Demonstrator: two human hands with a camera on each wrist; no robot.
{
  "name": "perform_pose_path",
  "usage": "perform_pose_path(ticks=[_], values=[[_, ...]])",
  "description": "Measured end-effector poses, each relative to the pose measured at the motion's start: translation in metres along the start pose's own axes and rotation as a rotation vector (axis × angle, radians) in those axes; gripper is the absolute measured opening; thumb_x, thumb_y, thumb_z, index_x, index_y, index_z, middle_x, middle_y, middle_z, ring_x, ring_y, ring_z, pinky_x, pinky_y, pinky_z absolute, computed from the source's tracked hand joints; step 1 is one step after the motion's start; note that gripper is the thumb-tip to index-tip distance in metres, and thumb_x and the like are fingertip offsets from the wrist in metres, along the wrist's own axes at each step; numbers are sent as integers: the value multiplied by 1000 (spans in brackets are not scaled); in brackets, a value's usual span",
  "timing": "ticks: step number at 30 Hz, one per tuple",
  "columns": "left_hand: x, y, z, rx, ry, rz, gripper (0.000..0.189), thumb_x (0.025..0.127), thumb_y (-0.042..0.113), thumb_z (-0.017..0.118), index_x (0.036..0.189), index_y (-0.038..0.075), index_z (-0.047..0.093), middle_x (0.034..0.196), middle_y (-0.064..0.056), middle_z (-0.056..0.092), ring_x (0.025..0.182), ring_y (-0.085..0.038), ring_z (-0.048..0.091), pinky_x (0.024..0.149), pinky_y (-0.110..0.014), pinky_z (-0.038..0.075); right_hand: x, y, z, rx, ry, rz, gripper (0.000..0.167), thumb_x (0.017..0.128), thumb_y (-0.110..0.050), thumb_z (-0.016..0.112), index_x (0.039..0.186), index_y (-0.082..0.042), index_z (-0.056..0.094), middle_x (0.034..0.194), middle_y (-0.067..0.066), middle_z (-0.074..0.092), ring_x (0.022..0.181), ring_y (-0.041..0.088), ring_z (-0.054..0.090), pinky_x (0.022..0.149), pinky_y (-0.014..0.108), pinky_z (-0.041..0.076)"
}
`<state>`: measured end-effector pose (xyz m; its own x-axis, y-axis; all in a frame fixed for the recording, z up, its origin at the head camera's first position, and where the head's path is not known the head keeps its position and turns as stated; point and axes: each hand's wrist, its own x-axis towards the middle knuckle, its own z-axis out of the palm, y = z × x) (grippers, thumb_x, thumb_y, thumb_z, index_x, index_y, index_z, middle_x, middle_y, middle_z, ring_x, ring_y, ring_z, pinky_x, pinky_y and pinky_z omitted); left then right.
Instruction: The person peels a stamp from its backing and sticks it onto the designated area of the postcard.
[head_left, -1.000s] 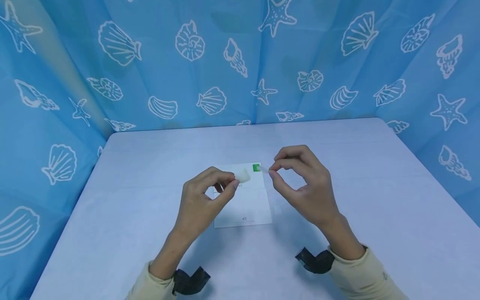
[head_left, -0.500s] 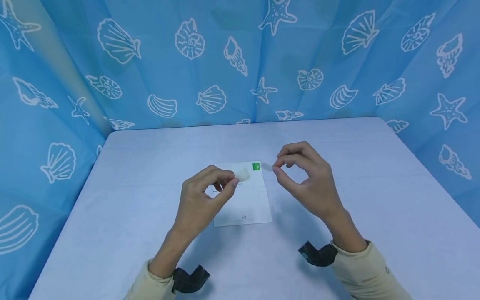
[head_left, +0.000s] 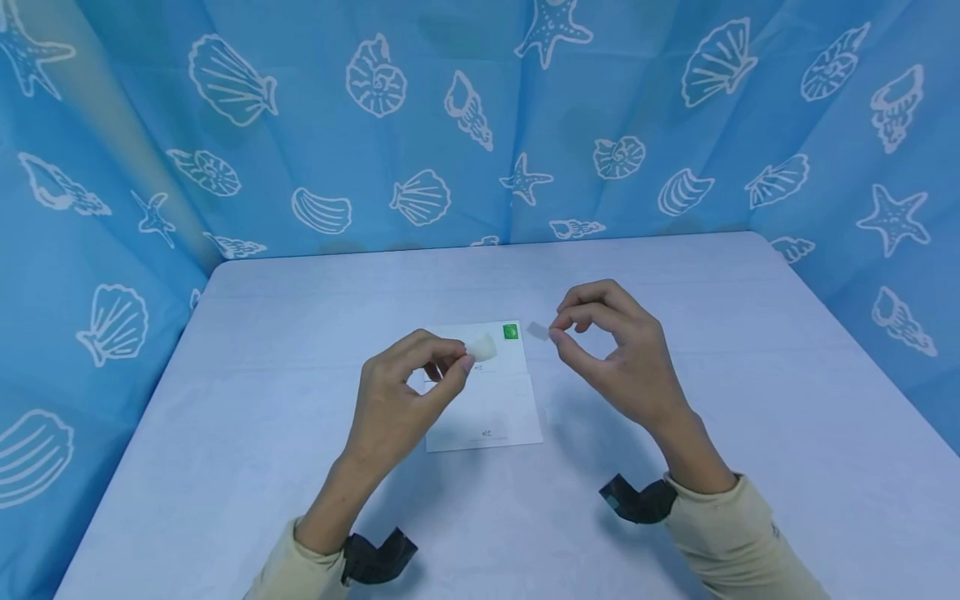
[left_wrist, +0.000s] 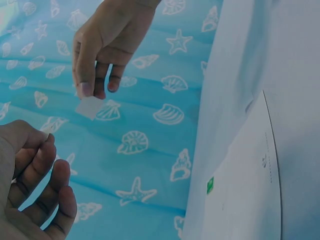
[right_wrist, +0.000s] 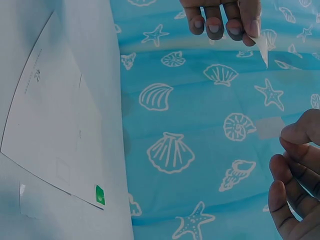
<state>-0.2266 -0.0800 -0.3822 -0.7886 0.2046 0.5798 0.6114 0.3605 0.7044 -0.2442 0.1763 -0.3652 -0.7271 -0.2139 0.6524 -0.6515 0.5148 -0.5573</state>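
My left hand (head_left: 408, 387) pinches a small off-white slip of paper (head_left: 482, 347) between thumb and forefinger. To its right, my right hand (head_left: 626, 358) pinches one end of a small see-through rectangle of film (head_left: 537, 331), whose free end points left. In the right wrist view the film (right_wrist: 270, 127) looks flat and the slip (right_wrist: 262, 49) narrow, seen nearly edge-on. Both hands hang above the table, apart from each other. Beneath them lies a flat white paper, like an envelope (head_left: 491, 408), with a seam across it and a green stamp (head_left: 511, 332) at its upper right corner. The left hand covers its left edge.
A white cloth covers the table (head_left: 300, 308). Close beside the envelope's right edge lies another small clear piece (right_wrist: 31, 200), faint against the cloth. A blue curtain (head_left: 450, 100) with white shells and starfish hangs behind the table and along its sides.
My right hand has drawn slightly up and to the right, carrying the film away from over the stamp, which now shows whole. The left hand keeps its hold with almost no movement.
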Motion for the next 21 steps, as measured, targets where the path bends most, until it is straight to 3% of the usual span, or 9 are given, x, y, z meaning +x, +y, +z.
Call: perform_pose_path(ticks=[21], values=[[0, 0, -1, -8, 3, 5, 10, 90, 11, 76, 99, 10, 76, 86, 9, 66, 74, -6, 59, 68, -29, 54, -2, 9, 0, -19, -26, 63, 13, 83, 2, 77, 91, -8, 75, 108, -1, 63, 90, 19, 56, 76, 24, 46]])
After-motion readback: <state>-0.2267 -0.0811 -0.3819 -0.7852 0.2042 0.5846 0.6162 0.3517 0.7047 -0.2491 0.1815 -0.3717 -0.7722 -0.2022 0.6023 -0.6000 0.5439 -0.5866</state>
